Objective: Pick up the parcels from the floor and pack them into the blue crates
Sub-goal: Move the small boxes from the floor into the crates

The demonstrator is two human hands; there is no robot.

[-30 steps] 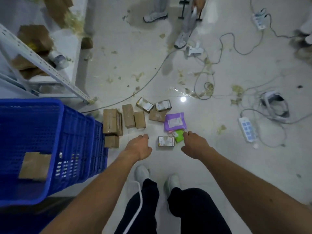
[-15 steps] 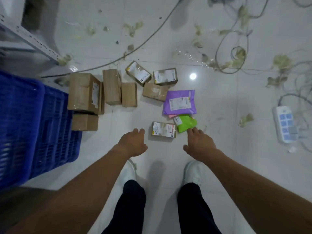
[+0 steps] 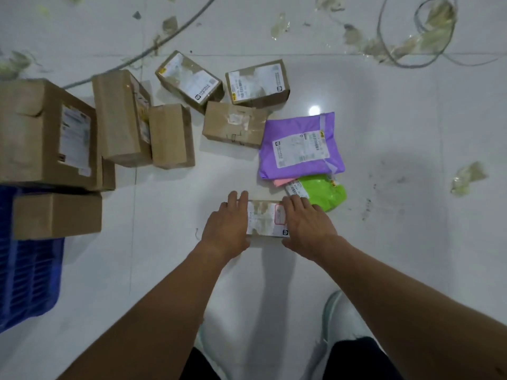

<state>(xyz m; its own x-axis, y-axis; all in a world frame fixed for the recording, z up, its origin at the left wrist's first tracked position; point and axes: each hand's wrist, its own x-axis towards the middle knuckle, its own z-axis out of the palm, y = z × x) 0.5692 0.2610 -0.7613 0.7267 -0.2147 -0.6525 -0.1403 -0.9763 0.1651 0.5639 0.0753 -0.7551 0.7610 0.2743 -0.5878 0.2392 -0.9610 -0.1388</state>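
A small cardboard parcel [image 3: 264, 219] with a white label lies on the white tiled floor in front of me. My left hand [image 3: 227, 226] lies against its left end and my right hand [image 3: 307, 226] against its right end, fingers straight along its sides. Just beyond it lie a green mailer [image 3: 325, 194], a pink one [image 3: 280, 182] and a purple mailer [image 3: 299, 146]. Several brown boxes lie farther back and to the left, among them a large box [image 3: 41, 135] and a flat box [image 3: 56, 215]. The blue crate [image 3: 27, 270] stands at the left edge, mostly out of frame.
A grey cable [image 3: 164, 39] runs across the floor behind the boxes and a looped cable [image 3: 411, 53] lies at the top right. Scraps of tape [image 3: 467, 176] litter the tiles. My shoe [image 3: 337, 316] is below my right arm.
I have bent down closer to the floor. Both hands moved forward from short of the small labelled parcel to either end of it.
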